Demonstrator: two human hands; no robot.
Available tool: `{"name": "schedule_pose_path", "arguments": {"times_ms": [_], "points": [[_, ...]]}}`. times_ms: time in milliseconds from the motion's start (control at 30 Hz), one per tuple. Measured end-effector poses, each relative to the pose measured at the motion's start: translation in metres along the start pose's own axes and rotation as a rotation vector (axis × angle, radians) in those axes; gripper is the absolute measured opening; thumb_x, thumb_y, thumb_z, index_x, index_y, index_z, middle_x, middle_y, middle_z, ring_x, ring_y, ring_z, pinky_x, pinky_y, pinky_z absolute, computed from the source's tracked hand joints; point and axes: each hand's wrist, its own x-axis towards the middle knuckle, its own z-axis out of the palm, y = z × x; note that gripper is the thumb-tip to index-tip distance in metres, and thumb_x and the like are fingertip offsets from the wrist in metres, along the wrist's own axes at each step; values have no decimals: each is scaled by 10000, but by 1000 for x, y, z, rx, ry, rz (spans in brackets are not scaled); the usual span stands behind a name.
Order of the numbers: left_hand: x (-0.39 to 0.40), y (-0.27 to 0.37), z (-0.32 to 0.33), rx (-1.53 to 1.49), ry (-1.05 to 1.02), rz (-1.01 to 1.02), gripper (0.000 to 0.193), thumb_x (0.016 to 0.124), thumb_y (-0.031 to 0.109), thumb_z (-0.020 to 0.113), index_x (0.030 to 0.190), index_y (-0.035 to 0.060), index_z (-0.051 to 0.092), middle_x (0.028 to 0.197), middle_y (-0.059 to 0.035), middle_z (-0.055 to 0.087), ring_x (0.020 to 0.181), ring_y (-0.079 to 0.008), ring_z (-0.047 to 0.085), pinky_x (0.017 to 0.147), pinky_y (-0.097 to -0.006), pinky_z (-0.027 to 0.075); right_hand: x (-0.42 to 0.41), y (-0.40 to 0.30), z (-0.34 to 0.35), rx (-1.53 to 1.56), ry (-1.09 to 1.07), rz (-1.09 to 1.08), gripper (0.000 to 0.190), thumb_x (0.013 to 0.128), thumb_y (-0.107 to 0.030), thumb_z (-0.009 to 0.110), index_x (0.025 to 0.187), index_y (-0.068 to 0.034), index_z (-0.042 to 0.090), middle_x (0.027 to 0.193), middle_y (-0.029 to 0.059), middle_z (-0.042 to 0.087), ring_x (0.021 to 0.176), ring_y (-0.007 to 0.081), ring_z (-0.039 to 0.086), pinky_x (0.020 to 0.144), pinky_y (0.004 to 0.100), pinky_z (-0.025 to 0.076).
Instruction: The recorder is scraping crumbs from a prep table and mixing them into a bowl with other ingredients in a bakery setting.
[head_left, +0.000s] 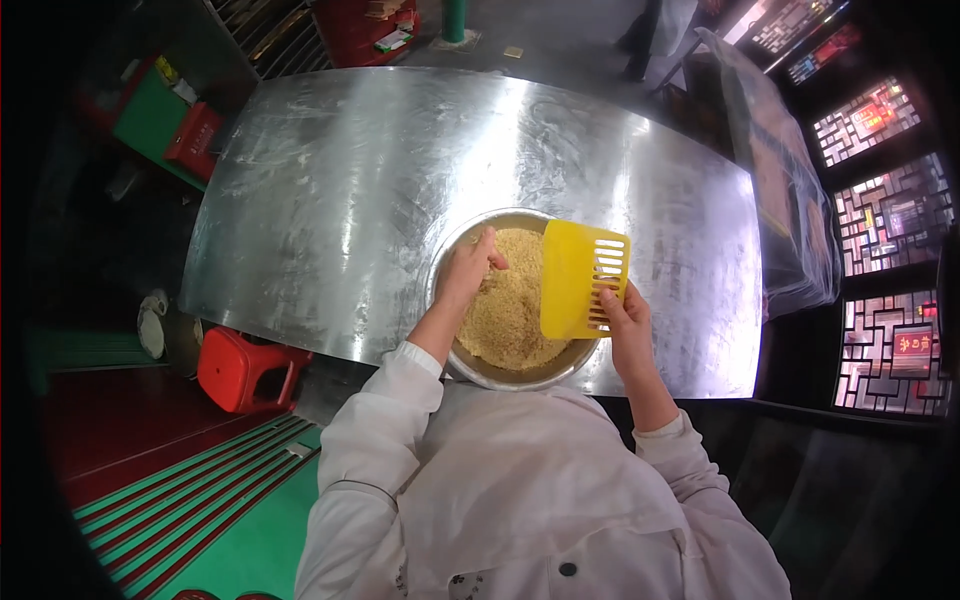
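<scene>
A round metal bowl (517, 386) stands near the front edge of the metal-topped table (300, 195). Coarse yellowish crumbs or grains (510, 319) fill much of it. My left hand (471, 264) is inside the left part of the bowl, over the crumbs, with some fingers hidden; whether it holds anything cannot be told. In my right hand (628, 319) is a flat yellow plastic scraper (571, 281) with a row of slots, gripped by its slotted side. The scraper lies across the bowl's right rim in this view and covers part of the crumbs.
A red plastic stool (229, 367) is beside the table at the lower left. Beyond the table's right end are plastic-covered goods (787, 172). A green post (453, 21) rises past the far edge, and part of a person (649, 37) shows at the upper right.
</scene>
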Motion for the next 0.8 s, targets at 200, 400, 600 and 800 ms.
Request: {"name": "schedule_pose_path", "arguments": {"times_ms": [200,400,600,800], "points": [[-25,-13,-9,-504,-228,205,456,986,358,454,1181,-26,607,1171,-117,617,1072,-163,560,954,-306,411,8,-17,13,-1087,-71,-1109,322,688,15,620,990,-73,690,1002,100,662,903,295,606,791,351,490],[-66,-5,-16,-564,-405,23,385,954,281,544,1184,-24,590,1089,-76,632,1017,-124,572,892,-258,437,22,-11,19,-1162,-276,-1182,312,695,-46,619,998,-78,687,1032,82,655,931,264,603,804,372,484],[-67,5,-49,-643,-80,139,239,934,225,574,1035,11,609,891,3,628,741,-48,562,656,-196,440,51,-17,32,-1162,-168,-1114,369,751,-46,620,1119,-69,628,1177,127,592,1050,290,563,864,393,484],[-16,-56,-134,-775,385,166,252,957,246,529,1021,10,591,837,-41,605,601,-95,501,553,-236,414,68,37,-16,-865,-102,-458,364,868,-54,601,1229,-54,553,1223,118,569,1045,263,574,893,338,473]]}}
